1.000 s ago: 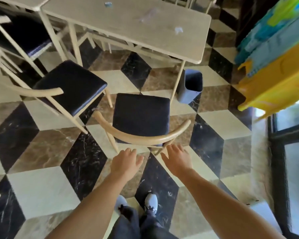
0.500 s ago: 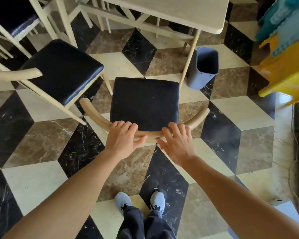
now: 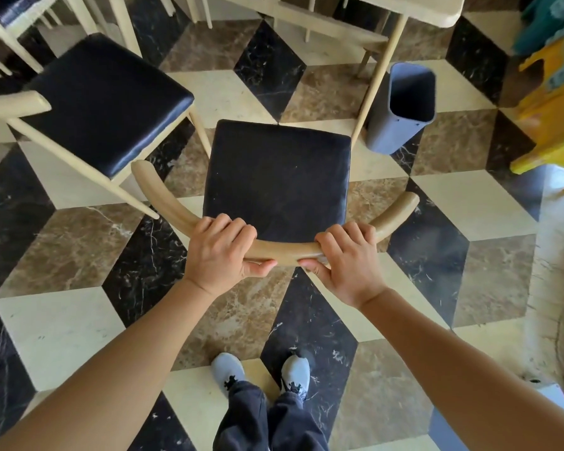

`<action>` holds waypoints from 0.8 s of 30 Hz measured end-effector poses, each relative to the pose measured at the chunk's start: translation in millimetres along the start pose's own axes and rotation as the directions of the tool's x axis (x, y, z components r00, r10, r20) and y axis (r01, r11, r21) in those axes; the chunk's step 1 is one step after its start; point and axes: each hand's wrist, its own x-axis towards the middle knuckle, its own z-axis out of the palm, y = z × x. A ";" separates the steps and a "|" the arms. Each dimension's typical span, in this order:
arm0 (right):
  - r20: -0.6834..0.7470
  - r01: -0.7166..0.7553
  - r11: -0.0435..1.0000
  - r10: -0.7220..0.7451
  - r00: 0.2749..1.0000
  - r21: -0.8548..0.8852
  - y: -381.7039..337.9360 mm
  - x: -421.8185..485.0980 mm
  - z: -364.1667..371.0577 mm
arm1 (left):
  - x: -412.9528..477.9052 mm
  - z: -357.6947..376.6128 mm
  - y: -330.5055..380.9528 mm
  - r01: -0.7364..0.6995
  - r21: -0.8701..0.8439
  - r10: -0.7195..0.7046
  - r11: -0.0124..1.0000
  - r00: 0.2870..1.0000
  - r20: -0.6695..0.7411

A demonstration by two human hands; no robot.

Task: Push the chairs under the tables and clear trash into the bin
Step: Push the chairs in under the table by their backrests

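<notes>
Two hands, left hand (image 3: 220, 247) and right hand (image 3: 347, 260), curl tightly around a chair's curved backrest (image 3: 287, 252) near a grey bin (image 3: 401, 109).

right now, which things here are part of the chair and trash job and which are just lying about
Part of the job:
- the near chair, gripped by the left hand and right hand
- the second chair
- the table
- the grey bin

Just lying about:
- the yellow and teal plastic item at the right edge
</notes>
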 end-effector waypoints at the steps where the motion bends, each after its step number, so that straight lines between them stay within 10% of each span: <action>1: 0.005 -0.002 1.000 0.002 1.000 -0.002 -1.1 2.3 0.9 | 1.2 0.8 -3.4 -0.006 0.000 0.006 1.000 1.000 0.002; 24: -0.002 -0.128 0.990 0.128 0.992 -0.055 11.4 135.7 44.0 | 104.1 59.4 -133.0 -0.180 -0.038 0.182 0.983 0.982 0.054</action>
